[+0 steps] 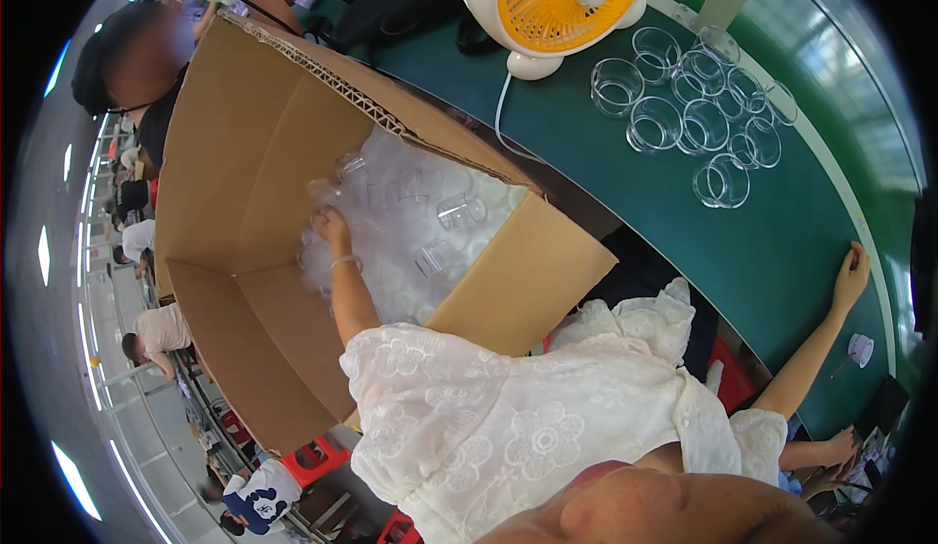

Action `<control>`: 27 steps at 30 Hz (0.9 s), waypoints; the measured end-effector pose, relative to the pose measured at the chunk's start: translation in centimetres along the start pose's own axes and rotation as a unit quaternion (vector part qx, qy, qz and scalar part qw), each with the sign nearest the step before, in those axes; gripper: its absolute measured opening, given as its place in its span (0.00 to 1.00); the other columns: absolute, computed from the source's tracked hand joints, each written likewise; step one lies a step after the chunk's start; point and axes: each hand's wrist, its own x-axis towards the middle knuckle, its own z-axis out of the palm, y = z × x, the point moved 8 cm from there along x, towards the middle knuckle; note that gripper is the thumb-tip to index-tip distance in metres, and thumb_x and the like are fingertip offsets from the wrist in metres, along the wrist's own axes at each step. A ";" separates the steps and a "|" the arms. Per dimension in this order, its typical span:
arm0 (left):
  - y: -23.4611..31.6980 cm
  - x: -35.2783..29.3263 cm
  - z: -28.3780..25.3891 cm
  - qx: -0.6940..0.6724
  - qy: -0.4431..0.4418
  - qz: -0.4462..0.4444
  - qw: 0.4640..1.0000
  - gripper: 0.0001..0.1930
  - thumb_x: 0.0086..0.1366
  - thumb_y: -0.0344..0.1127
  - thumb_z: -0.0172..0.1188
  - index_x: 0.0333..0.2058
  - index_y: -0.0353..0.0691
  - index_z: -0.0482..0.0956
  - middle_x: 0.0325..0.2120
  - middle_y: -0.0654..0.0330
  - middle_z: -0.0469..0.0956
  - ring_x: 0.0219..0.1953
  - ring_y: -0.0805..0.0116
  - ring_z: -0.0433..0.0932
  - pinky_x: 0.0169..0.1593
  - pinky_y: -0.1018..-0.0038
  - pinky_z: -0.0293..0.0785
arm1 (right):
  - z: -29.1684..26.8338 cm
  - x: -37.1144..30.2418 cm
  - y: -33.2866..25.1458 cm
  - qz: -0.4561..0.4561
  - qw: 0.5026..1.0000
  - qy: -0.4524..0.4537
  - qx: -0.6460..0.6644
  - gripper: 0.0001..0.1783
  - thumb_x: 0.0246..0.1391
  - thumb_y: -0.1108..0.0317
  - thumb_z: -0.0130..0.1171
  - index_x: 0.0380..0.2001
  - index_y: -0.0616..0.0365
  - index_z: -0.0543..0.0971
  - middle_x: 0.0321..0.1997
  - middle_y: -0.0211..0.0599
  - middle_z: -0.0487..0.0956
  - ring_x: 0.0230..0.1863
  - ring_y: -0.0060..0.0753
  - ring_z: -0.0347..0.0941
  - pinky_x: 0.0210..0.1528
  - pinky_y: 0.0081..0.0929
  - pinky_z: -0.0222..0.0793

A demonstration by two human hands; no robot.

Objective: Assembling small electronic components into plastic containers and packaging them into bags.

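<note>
Inside a large open cardboard box (244, 183) on the left, my left hand (332, 224) is closed on a thin transparent plastic bag (318, 197). A bracelet circles that wrist. Several transparent cups (461, 212) lie in the box beside the hand, some tipped over, among more film. My right hand (856, 263) rests on the green table (674, 212) near its far right edge, fingers loosely bent and holding nothing visible. More transparent cups (705, 126) stand grouped on the table, some overlapping in view.
A white and orange fan (572, 2) stands at the table's back, its white cord (501, 114) trailing toward the box. A small round white object (860, 349) lies near my right forearm. Co-workers (137, 75) sit at the left, and another person's hand (838, 446) is at lower right.
</note>
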 end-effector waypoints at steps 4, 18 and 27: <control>-9.7 -2.1 0.2 -0.170 -0.050 -0.202 0.963 0.12 0.47 0.36 0.50 0.27 0.33 0.70 0.26 0.51 0.71 0.31 0.56 0.69 0.33 0.69 0.65 | 1.3 0.4 -0.4 0.001 1.000 -0.003 0.015 0.08 0.48 0.71 0.45 0.32 0.59 0.72 0.28 0.32 0.69 0.27 0.24 0.64 0.30 0.18 0.60; 9.0 -3.5 -5.2 0.218 -0.272 0.371 0.861 0.05 0.45 0.28 0.50 0.25 0.40 0.68 0.37 0.51 0.67 0.24 0.50 0.71 0.27 0.61 0.68 | 0.5 0.0 -0.1 0.010 1.000 -0.001 -0.001 0.08 0.48 0.71 0.45 0.32 0.58 0.72 0.28 0.33 0.69 0.27 0.24 0.65 0.31 0.17 0.61; 7.7 -0.2 -7.2 0.071 -0.322 0.118 0.937 0.24 0.47 0.50 0.54 0.33 0.32 0.70 0.28 0.47 0.72 0.29 0.51 0.72 0.30 0.68 0.68 | 0.2 -0.2 -1.0 0.008 1.000 -0.001 0.026 0.08 0.47 0.71 0.45 0.31 0.59 0.71 0.30 0.33 0.70 0.29 0.24 0.66 0.32 0.17 0.61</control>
